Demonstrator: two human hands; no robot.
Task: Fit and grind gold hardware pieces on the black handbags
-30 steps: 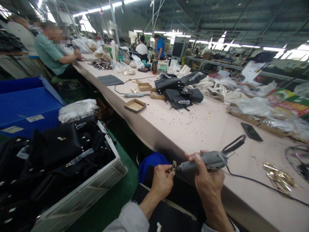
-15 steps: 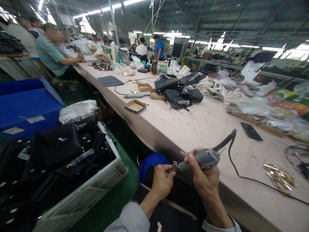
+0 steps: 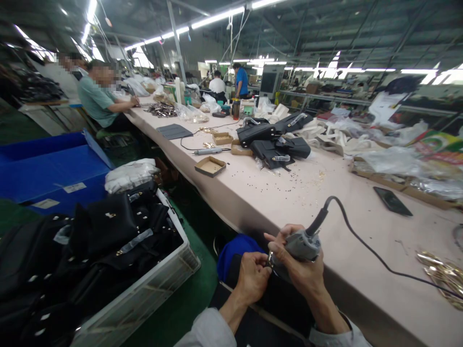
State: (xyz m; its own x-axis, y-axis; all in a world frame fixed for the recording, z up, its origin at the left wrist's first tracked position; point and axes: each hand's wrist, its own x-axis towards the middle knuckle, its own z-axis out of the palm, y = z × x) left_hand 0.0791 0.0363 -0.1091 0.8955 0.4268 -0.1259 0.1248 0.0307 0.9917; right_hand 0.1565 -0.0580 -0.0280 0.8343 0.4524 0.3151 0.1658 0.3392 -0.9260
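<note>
My right hand (image 3: pixel 307 272) is wrapped around a grey electric screwdriver (image 3: pixel 303 245), whose black cord loops up and trails right across the table. The tool now points down and away, so its tip is hidden behind my fingers. Close by on the left, my left hand (image 3: pixel 252 278) pinches a small gold metal clasp (image 3: pixel 269 260) at the screwdriver's front end. Whether the bit touches the clasp cannot be made out. Below both hands, black material (image 3: pixel 275 315) with a pale edge lies over my lap.
A white crate (image 3: pixel 173 282) of black bags stands left, beside a blue bin (image 3: pixel 54 168). On the table (image 3: pixel 253 207) are black bags (image 3: pixel 273 149), a cardboard tray (image 3: pixel 210 166), a second grey screwdriver (image 3: pixel 208 151), a phone (image 3: pixel 392 201) and gold hardware (image 3: pixel 439 272). A co-worker (image 3: pixel 101 99) sits far left.
The screwdriver has swung from lying nearly level to a steeper tilt, its cord end raised. The clasp has turned and is now mostly covered by my fingers. My view has shifted slightly left.
</note>
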